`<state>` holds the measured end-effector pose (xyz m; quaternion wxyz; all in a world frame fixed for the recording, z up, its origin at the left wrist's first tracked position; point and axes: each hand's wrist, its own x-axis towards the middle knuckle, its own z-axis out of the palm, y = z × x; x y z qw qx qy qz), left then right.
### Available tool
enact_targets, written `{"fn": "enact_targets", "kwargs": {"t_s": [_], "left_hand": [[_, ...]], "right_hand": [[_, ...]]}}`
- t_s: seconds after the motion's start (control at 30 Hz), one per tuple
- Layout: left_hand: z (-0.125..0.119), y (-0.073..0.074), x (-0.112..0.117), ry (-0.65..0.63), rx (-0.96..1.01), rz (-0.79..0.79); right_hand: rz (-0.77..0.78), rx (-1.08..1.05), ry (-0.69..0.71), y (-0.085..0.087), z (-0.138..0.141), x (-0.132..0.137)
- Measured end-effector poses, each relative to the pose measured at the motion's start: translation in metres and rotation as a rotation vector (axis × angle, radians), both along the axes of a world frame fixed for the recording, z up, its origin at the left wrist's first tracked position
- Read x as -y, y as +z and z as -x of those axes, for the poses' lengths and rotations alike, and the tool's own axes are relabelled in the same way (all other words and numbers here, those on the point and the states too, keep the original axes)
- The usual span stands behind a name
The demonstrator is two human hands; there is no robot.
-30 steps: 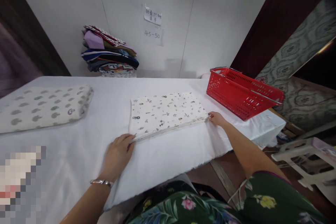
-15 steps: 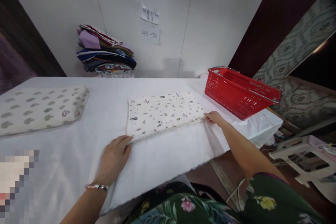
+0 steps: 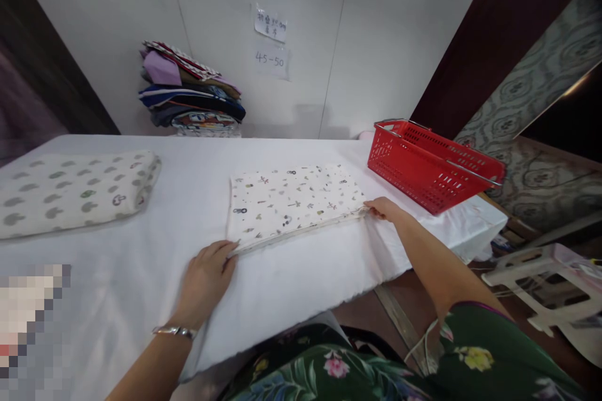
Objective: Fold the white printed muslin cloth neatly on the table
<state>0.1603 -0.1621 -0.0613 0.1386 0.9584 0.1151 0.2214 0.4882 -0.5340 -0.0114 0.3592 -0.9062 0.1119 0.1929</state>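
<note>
Cloth (image 3: 294,203), folded flat, lies mid-table (image 3: 291,288) with its near edge at both hands. The left hand (image 3: 207,279) rests flat, fingers together, tips on the near left corner. The right hand (image 3: 383,208) bunches its fingers at the near right corner; whether they pinch is unclear. The cloth is cream with small scattered prints. Far right sits a tilted red basket (image 3: 433,166), contents unclear.

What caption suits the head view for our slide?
Left hand and right hand rest at the near corners of a patterned cloth on a white table.
</note>
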Motion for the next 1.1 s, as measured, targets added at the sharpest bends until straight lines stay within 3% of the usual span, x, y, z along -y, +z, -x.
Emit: {"fn": "enact_targets", "kwargs": {"t_s": [0.37, 0.57, 0.83, 0.97, 1.1], "left_hand": [[-0.002, -0.001, 0.001, 0.014, 0.028, -0.01], [-0.001, 0.002, 0.004, 0.03, 0.013, 0.002], [0.001, 0.003, 0.008, 0.033, -0.009, 0.036], [0.003, 0.004, 0.006, 0.011, -0.012, 0.046], [0.0, 0.017, 0.011, -0.01, 0.004, -0.03]], "right_hand": [[-0.11, 0.132, -0.018, -0.001, 0.009, 0.005], [0.015, 0.187, 0.028, -0.012, 0.01, 0.006], [0.307, 0.248, 0.16, -0.017, -0.001, 0.004], [0.395, 0.413, 0.237, -0.015, 0.005, 0.006], [0.352, 0.627, 0.388, -0.016, 0.027, -0.001]]}}
